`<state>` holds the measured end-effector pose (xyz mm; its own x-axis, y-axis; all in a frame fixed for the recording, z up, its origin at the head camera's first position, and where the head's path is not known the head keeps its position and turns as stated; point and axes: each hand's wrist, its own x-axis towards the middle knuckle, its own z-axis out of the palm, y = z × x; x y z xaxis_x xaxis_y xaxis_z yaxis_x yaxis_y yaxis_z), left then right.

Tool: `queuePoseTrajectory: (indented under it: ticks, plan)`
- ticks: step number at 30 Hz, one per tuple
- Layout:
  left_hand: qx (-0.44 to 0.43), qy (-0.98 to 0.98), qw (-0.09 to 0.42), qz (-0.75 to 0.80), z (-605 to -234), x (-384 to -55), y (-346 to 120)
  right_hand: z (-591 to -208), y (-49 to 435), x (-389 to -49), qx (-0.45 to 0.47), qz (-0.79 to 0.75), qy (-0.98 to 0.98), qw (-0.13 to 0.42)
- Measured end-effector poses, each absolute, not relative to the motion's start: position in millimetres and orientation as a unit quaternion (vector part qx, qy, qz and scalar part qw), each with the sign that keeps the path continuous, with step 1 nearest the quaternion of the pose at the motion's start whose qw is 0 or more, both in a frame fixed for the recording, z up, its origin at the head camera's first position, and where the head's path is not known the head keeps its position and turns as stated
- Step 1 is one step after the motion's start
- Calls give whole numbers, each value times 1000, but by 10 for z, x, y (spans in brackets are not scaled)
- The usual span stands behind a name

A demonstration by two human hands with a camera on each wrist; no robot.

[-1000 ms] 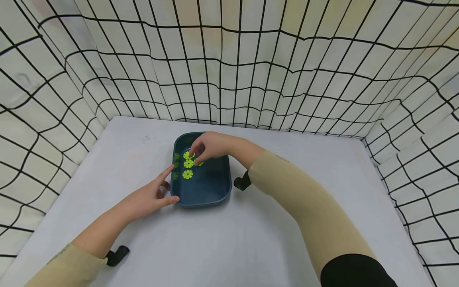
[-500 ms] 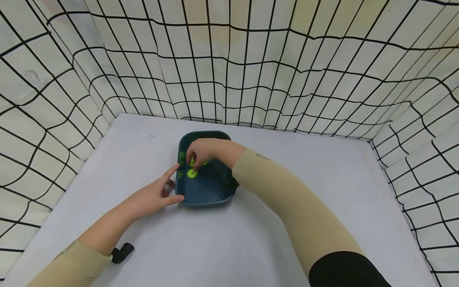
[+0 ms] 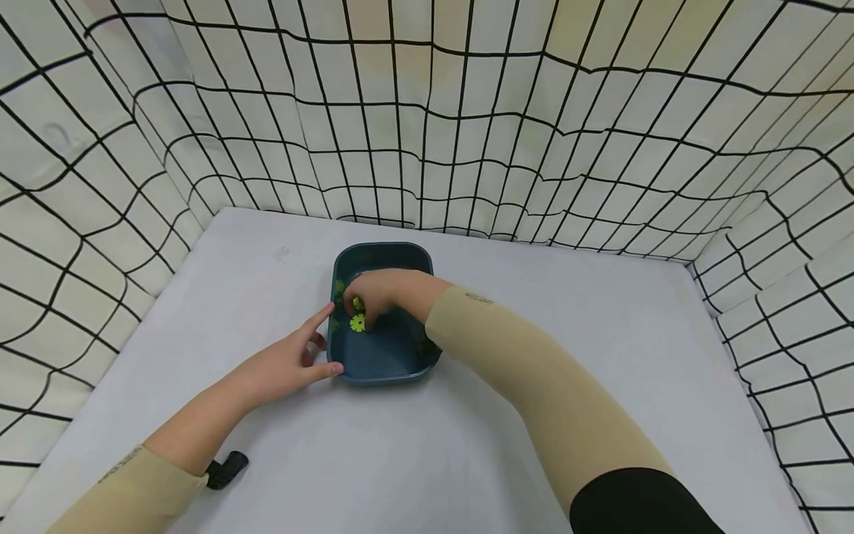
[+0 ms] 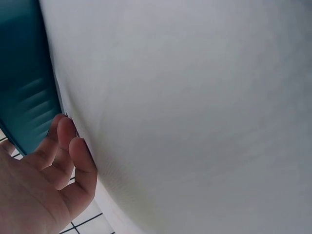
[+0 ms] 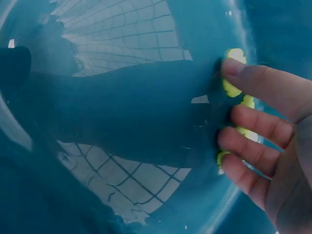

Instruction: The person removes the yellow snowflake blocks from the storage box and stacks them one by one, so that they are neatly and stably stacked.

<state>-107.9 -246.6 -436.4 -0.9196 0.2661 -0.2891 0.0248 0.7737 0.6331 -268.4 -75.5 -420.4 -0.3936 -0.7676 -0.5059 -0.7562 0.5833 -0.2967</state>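
Observation:
A dark blue-teal tray [image 3: 390, 362] stands on the white table, left of middle in the head view. My left hand [image 3: 276, 369] rests at its left side, index fingertip at the rim and thumb at the near corner. In the left wrist view its other fingers [image 4: 83, 175] bend loosely beside the tray wall. My right hand [image 3: 383, 291] reaches down into the tray over several flat yellow-green flower-shaped pieces [image 3: 357, 322]. The right wrist view has the thumb against one flower-shaped piece [image 5: 232, 88], with the other fingertips, spaced from the thumb, at more pieces that they partly hide.
A white tabletop [image 3: 427, 452] surrounds the tray. Black netting [image 3: 460, 119] over pale walls encloses the back and both sides. A black wrist device [image 3: 227, 469] sits on my left wrist. The tray's glossy floor [image 5: 122, 107] reflects the arm and the net.
My right hand has moved down and toward the near side in the tray, covering more of the flower-shaped pieces. The left hand keeps its place at the rim. The head view has shifted slightly.

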Motion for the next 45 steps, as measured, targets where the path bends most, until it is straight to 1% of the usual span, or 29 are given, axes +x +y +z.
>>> queuePoseTrajectory:
  ticks: [9,15,19,22,24,31,38,45]
  plan:
    - [80,923,183,328,-4373,-1090,-2436,-4175,-716,-2621,-442,35,837,320]
    - [79,923,182,329,-4373,-1088,-2437,-4109,-678,-2616,-436,25,832,341]
    - [81,924,181,326,-4379,-1095,-2432,-4030,-604,-2652,-415,18,834,363]
    - [80,924,184,325,-4389,-1101,-2429,-3943,-546,-2691,-397,-2,836,379]
    - [79,924,185,325,-4390,-1105,-2429,-3880,-506,-2717,-396,-24,836,379]
    - [78,927,187,315,-4380,-1112,-2421,-3708,-309,-2810,-412,-125,825,366]
    - [74,928,189,312,-4386,-1108,-2426,-3570,-109,-2886,-410,-156,837,327]
    - [73,924,191,325,-4388,-1112,-2410,-3475,69,-2893,-385,-197,847,309]
